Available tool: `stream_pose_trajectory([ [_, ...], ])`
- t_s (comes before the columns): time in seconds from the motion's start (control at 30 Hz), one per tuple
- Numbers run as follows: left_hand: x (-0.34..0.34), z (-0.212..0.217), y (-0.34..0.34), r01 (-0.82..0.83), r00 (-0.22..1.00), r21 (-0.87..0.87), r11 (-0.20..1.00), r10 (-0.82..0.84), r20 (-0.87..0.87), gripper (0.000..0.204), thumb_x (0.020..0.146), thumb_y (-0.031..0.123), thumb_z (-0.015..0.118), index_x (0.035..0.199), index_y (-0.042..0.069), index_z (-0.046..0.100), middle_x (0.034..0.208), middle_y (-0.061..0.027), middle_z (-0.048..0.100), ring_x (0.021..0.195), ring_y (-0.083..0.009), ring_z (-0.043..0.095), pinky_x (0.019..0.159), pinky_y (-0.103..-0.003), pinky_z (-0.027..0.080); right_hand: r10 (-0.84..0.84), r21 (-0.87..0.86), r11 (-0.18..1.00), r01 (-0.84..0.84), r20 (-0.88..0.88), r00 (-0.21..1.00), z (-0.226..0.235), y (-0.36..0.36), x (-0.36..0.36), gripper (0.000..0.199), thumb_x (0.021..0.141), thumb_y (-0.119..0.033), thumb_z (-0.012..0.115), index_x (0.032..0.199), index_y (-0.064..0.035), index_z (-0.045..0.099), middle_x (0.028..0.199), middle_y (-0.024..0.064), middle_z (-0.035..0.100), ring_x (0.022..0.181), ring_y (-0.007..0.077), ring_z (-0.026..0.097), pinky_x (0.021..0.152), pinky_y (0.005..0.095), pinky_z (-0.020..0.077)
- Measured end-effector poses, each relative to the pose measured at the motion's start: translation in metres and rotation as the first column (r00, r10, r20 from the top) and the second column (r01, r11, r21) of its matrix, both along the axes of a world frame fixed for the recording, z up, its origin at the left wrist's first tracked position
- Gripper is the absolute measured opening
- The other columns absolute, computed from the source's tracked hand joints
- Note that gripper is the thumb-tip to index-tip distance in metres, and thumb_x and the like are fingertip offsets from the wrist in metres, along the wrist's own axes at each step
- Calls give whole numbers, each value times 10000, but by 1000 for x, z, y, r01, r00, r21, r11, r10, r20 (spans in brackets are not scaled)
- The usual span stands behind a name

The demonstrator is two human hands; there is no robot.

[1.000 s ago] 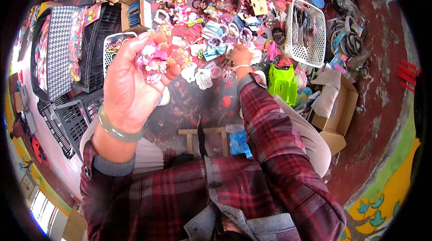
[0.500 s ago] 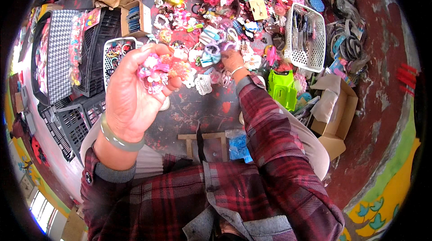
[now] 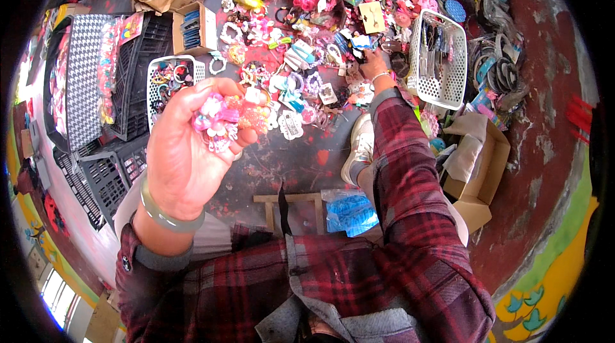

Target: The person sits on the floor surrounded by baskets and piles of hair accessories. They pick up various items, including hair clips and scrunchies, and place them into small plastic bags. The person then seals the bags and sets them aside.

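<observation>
My left hand [image 3: 182, 150] is raised at centre left, palm up, its fingers curled round a small bunch of hair ties [image 3: 216, 118]. They are pink and orange, with white flower shapes among them. My right hand [image 3: 375, 66] reaches into the far right part of the pile, beside a blue-and-white hair accessory [image 3: 363, 43]. Its fingertips are too small and hidden to show a grip. Beneath and left of it lie a light blue scrunchie [image 3: 291, 94], a white card [image 3: 291, 125] and a small square card [image 3: 327, 93].
White perforated baskets stand at right [image 3: 442, 96] and left [image 3: 157, 90] of the pile. An opened cardboard box [image 3: 493, 163] lies right of my arm. Black crates [image 3: 102, 176] are at far left. A bag of blue items [image 3: 351, 213] lies near my shoe [image 3: 360, 144].
My right hand has moved right and farther away, from the purple and blue scrunchies to the blue-and-white accessory. My left hand keeps the hair ties almost in place. My shoe has come into view.
</observation>
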State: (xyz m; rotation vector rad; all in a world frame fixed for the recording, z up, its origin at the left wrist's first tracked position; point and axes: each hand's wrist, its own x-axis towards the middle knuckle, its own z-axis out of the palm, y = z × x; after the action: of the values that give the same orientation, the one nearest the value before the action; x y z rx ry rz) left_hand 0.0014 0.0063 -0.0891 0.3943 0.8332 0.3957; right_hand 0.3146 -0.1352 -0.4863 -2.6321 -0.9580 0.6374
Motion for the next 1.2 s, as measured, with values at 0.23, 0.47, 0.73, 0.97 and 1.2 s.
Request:
stream_pose_trajectory([
  [0.23, -1, 4, -3, -2, 1000, 27, 1000, 2, -1, 249, 873, 213, 469, 961, -9, 543, 939, -170, 584, 824, -252, 606, 660, -345, 539, -370, 47, 927, 371, -33, 928, -17, -38, -16, 209, 716, -211, 581, 873, -106, 670, 779, 151, 640, 757, 325, 614, 689, 385, 495],
  [0.47, -1, 0, -1, 3, 1000, 62, 998, -1, -28, 262, 879, 222, 466, 961, -17, 538, 948, -203, 578, 837, -261, 607, 655, -336, 549, -391, 266, 878, 398, -82, 917, -6, -42, -34, 168, 690, -159, 619, 809, -47, 661, 747, 172, 635, 705, 314, 615, 647, 362, 490],
  [0.73, -2, 2, -3, 2, 999, 3, 1000, -3, 33, 252, 876, 209, 467, 959, -14, 549, 941, -155, 588, 848, -241, 602, 662, -341, 543, -335, 53, 940, 337, -47, 941, 6, -36, -37, 248, 653, -200, 721, 816, -58, 599, 651, 108, 611, 616, 258, 609, 549, 334, 475],
  [0.97, 1, 8, -6, 6, 993, -45, 999, -1, 119, 248, 875, 201, 467, 913, -28, 555, 874, -151, 601, 778, -234, 604, 648, -324, 517, 209, 275, 775, 569, -961, 180, 168, 14, -12, 275, 798, -38, 585, 1071, -34, 553, 907, 55, 628, 643, 98, 554, 527, 185, 429],
  [1.2, 10, 6, -7, 108, 941, -8, 994, -100, 322, 427, 929, 323, 341, 992, -51, 537, 950, -184, 593, 865, -281, 598, 752, -367, 514, 287, 414, 810, 415, -897, 337, 378, 21, -60, 174, 794, -92, 609, 943, -2, 613, 749, 51, 623, 535, 70, 532, 444, 156, 384],
])
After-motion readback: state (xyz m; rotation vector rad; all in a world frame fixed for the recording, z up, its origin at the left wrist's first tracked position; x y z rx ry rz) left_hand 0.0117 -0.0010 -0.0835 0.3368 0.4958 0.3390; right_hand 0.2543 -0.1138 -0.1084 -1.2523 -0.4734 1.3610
